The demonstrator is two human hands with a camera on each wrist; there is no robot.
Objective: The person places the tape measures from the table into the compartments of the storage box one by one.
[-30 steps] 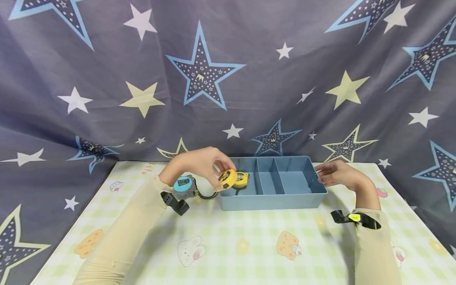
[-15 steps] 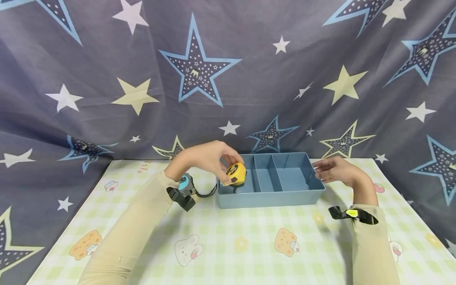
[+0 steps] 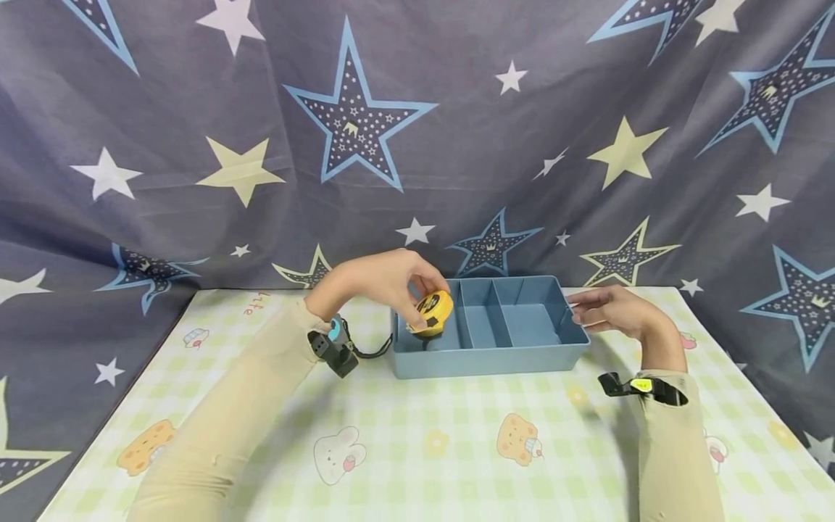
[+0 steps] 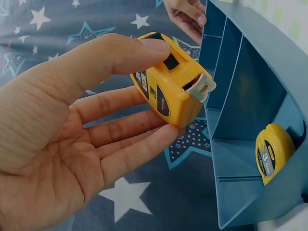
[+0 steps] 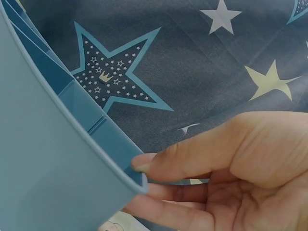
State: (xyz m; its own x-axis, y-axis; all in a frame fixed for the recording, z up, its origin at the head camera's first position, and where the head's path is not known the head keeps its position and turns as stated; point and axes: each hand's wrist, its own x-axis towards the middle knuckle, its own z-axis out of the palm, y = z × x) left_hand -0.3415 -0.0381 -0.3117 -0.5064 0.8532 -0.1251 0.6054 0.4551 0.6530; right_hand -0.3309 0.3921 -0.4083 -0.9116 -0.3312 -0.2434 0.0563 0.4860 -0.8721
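My left hand (image 3: 398,283) pinches a yellow tape measure (image 4: 168,82) between thumb and fingers, above the left compartment of a blue divided box (image 3: 489,360). Its metal hook shows in the left wrist view. A second yellow tape measure (image 4: 273,150), marked 3.0m, lies inside that compartment; in the head view it is hidden by the held one. My right hand (image 3: 616,313) pinches the box's right end wall, with the thumb (image 5: 144,162) inside the rim and fingers outside.
A blue and grey tape measure (image 3: 337,332) with a black wrist strap (image 3: 375,355) lies left of the box, partly covered by my left wrist. The box stands on a green checked tablecloth (image 3: 457,420); a star-patterned curtain (image 3: 417,130) hangs behind.
My left hand has carried the yellow tape measure rightward, from the box's left edge to over its left compartment. The right hand stays on the box's right end.
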